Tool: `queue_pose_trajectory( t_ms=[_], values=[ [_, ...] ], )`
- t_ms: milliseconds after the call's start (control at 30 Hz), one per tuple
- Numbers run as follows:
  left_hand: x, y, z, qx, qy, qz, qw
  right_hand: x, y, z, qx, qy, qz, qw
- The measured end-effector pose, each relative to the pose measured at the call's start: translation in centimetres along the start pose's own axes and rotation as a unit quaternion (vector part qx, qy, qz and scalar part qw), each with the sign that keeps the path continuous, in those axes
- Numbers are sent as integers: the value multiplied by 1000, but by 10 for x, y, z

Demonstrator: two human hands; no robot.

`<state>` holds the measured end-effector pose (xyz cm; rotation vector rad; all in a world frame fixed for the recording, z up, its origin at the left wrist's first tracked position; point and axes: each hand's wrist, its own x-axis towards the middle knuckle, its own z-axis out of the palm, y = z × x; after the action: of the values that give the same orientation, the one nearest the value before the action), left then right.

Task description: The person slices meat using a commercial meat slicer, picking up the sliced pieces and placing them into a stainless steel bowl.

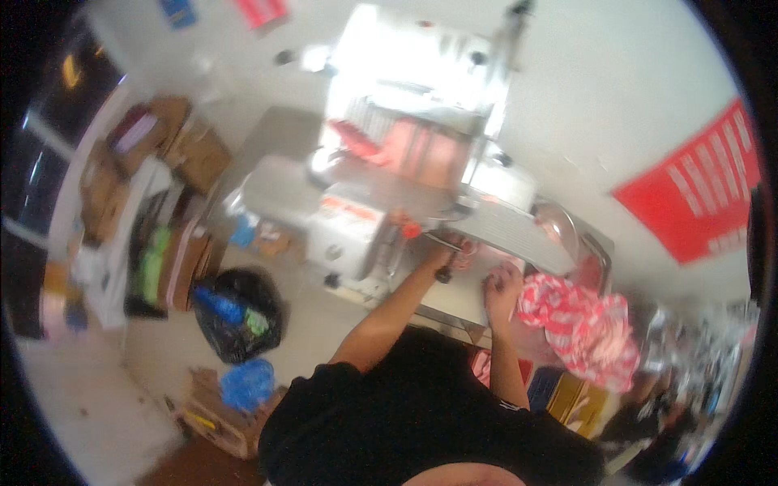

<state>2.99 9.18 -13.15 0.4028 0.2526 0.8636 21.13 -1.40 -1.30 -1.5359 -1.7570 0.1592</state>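
A large metal meat slicer [349, 234] stands before me, with pink meat [425, 152] lying against its ribbed metal face. My left hand [448, 248] reaches in under the machine's metal edge, beside a few thin curled slices [467, 254] that look like meat. A dark watch sits on that wrist, and the fingers are partly hidden and blurred. To the right, my right hand [503, 284] is low over the pale work surface [453, 299], its fingers bent. Blur hides whether it holds anything. A crumpled red-and-white plastic bag [583, 325] lies just right of it.
A ridged metal plate [516, 234] juts out above my right hand. On the left are cardboard boxes [197, 155], a black garbage bag [240, 316] and an open carton [222, 419] with blue plastic. A red sign [693, 188] hangs on the right wall.
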Motion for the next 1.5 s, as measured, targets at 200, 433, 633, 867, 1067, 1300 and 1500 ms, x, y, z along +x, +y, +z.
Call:
queue_pose_trajectory(
  t_ms=[200, 433, 633, 867, 1067, 1300, 1500],
  values=[
    [-45, 22, 96, 527, 82, 149, 833, -5, -1, 7, -29, 70, 15, 997],
    [-26, 28, 71, 16, 344, -20, 938, -7, 15, 9, -14, 57, 45, 997],
    [-15, 39, 17, 4, 286, 72, 955, -3, 0, 0, -13, 55, 38, 998],
    [-9, 43, -9, 218, 239, 221, 920, -2, -4, -2, -23, 64, 37, 997],
    [0, 21, -58, 455, 187, 270, 828, 1, 3, 0, -28, 47, 15, 998],
    [-28, -11, 95, 227, 199, 25, 953, 1, -62, -7, 366, -65, 184, 910],
    [-19, -23, 99, 279, 129, 78, 949, 8, -50, -13, 222, -26, 171, 959]
  ],
)
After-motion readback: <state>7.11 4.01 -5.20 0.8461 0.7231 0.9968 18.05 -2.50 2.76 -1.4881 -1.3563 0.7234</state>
